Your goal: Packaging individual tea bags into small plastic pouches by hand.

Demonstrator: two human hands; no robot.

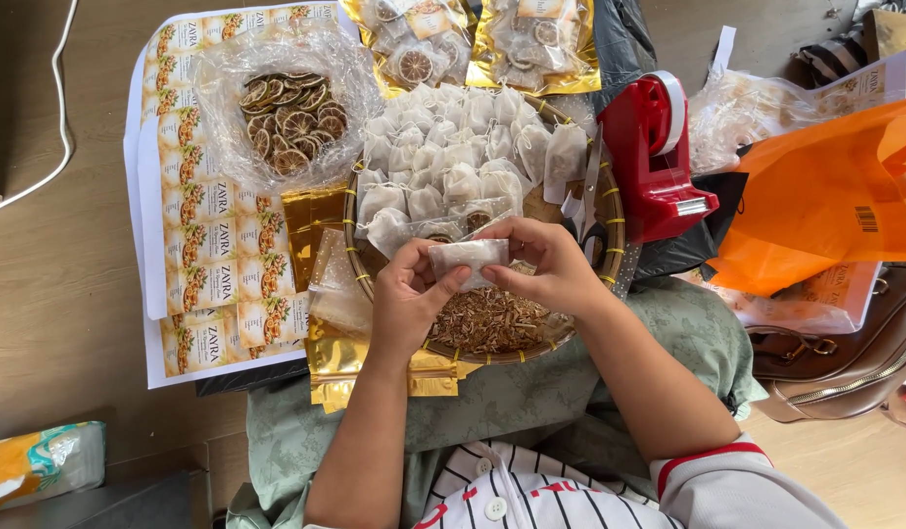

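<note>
A small white pouch (pixel 470 257) is pinched between the left hand (pixel 409 294) and the right hand (pixel 551 264), both closed on its ends above the near rim of the basket (pixel 610 211), where a loosened grip could spill dried filling onto the loose herbs (pixel 487 323) below.

Held between left hand (pixel 406 294) and right hand (pixel 546 266): a small white sachet (pixel 468 257), above a woven tray (pixel 610 211) piled with like sachets (pixel 453 147). Left of the tray, sheets of rectangular labels (pixel 203 196) in white, orange and green, beside gold foil pouches (pixel 316 220). Beyond the tray, two filled gold pouches (pixel 531 44); far right, an orange plastic bag (pixel 825 196).
</note>
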